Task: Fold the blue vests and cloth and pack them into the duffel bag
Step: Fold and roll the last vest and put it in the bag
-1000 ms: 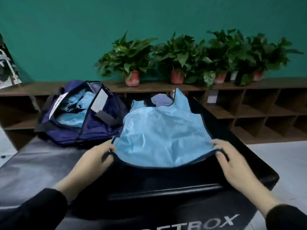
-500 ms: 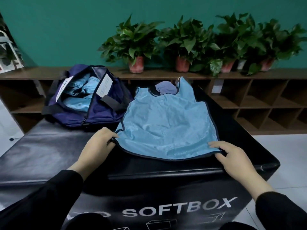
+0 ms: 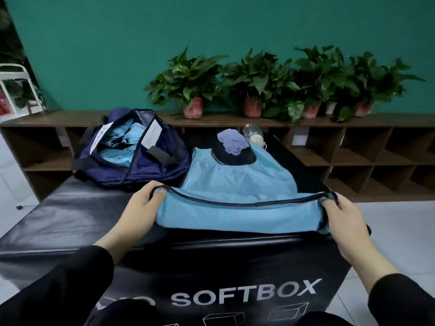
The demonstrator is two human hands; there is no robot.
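Note:
A light blue vest point(image 3: 237, 182) with dark trim lies on the black soft box point(image 3: 58, 222). Its bottom hem is lifted off the surface and turned toward the neck. My left hand point(image 3: 138, 212) pinches the hem's left corner. My right hand point(image 3: 341, 217) pinches the right corner. A crumpled purple-blue cloth point(image 3: 231, 141) lies just beyond the vest's neck opening. The navy duffel bag point(image 3: 141, 165) stands open at the back left, with folded light blue vests point(image 3: 122, 142) inside.
A clear plastic bottle point(image 3: 254, 135) lies behind the cloth. Wooden cubby shelves point(image 3: 376, 158) run along the green wall, topped by several potted plants point(image 3: 193, 85). The box's front edge drops off below my hands; grey floor lies to the right.
Both hands have gripped the vest's bottom corners and raised the hem off the box, folding it toward the neck. The vest earlier lay flat.

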